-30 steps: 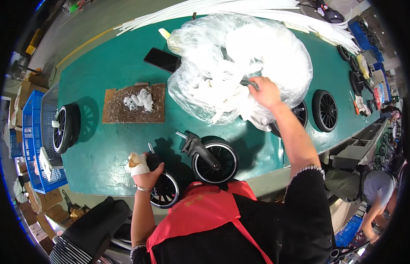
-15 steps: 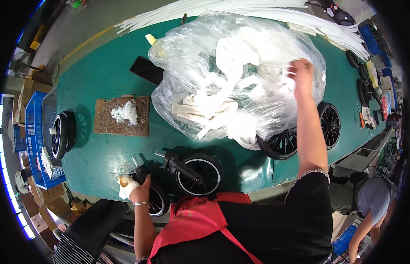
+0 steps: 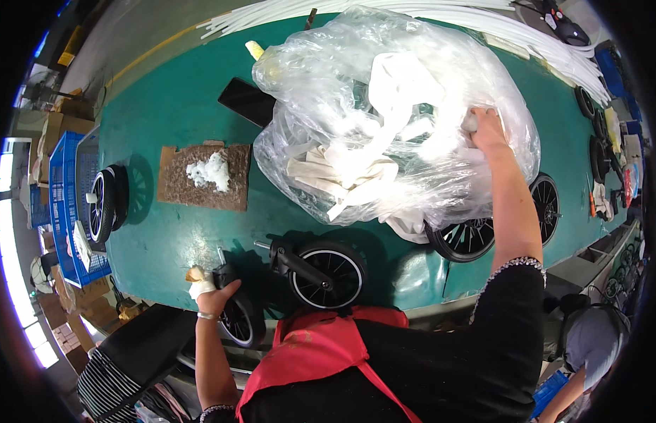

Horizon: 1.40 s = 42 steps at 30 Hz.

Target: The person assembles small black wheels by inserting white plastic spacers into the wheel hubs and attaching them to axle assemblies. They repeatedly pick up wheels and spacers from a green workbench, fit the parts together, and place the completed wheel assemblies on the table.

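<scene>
My left hand (image 3: 214, 302) is closed round the black fork of a small spoked wheel (image 3: 243, 321), whose metal stem (image 3: 221, 255) points up at the near table edge. At its fingers is a white cloth (image 3: 200, 285) with a brownish patch. My right hand (image 3: 490, 132) rests, fingers curled, at the right part of a large clear plastic bag (image 3: 307, 92). Something whitish shows by the fingertips, too unclear to name. Pale cloth pieces (image 3: 342, 173) lie in the bag. A second wheel with a black fork (image 3: 328, 276) lies beside the first.
A brown board with white fluffy material (image 3: 208, 173) and a black phone (image 3: 247, 102) lie on the green table (image 3: 152, 247). Wheels (image 3: 462, 240) stand right of the bag; a blue crate (image 3: 64, 204) is at left. White tubes (image 3: 271, 15) line the far edge. Another person (image 3: 596, 345) bends at lower right.
My right hand, blurred before, has settled lower on the plastic bag with its fingers curled in. The wheel in my left hand has turned and shows more tyre. The whole view has shifted slightly.
</scene>
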Motion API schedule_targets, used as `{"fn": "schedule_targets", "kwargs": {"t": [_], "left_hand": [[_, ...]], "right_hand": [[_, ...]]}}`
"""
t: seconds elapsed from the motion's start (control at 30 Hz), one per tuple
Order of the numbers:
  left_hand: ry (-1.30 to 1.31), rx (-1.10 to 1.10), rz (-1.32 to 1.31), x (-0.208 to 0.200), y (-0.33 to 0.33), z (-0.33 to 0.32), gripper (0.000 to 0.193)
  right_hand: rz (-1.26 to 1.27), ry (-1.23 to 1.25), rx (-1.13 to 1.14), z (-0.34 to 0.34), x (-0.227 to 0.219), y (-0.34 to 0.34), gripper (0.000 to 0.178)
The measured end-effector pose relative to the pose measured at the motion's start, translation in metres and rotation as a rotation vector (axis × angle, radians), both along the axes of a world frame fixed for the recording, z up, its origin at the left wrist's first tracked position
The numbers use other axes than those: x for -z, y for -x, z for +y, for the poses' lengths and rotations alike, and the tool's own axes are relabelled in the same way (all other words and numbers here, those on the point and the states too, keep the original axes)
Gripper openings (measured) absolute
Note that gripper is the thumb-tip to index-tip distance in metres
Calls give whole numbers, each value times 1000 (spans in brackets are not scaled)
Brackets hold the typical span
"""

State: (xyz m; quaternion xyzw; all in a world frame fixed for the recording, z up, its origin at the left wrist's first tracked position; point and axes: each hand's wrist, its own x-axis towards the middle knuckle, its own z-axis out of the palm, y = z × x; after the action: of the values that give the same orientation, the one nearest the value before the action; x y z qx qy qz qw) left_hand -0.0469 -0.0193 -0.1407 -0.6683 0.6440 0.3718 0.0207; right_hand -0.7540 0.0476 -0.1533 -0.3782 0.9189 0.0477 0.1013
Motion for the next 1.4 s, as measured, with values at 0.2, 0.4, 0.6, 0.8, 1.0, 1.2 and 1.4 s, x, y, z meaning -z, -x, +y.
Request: {"fn": "schedule_targets", "kwargs": {"t": [0.2,0.4,0.6,0.8,1.0,1.2,1.4], "left_hand": [[-433,-483,964,-48,-15,30,79],[-598,-330,1213,-68,-6,55,101],[-583,-3,1170,-97,2,73,97],[-607,113,1157,-135,8,77,97],[-538,80,1162,-117,-33,94,94],[-489,64,1134,-115,-52,107,85],[-336,94,984,-134,-45,113,94]], "right_hand": [[-100,267,-160,13,-55,-23,43],[-284,627,-106,13,-85,-57,40],[-433,871,-137,16,-61,-83,40],[314,716,-295,25,-65,-123,38],[-91,817,-31,8,-75,-164,51],[-209,490,339,-33,-16,-146,62],[-263,641,73,-45,8,-145,58]]}}
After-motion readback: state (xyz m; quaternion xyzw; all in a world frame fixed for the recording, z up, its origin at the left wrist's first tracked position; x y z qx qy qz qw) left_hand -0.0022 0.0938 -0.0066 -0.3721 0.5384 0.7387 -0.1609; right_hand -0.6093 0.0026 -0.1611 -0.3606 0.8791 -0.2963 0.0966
